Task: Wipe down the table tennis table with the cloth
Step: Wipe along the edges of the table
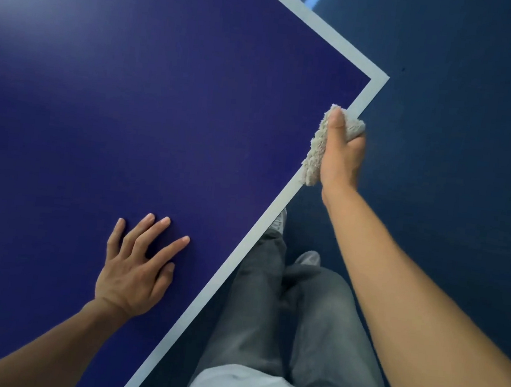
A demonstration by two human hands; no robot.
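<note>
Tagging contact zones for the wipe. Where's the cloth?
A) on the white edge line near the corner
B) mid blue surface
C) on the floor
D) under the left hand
A: the right hand grips the cloth against the white edge line of the table, just short of the corner; the left hand lies flat, holding nothing.

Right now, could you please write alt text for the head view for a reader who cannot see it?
The right hand grips a pale cloth against the white edge line of a dark blue table tennis table, near its corner. The left hand rests flat on the table, fingers spread; grey trousers and blue floor show below.
</note>
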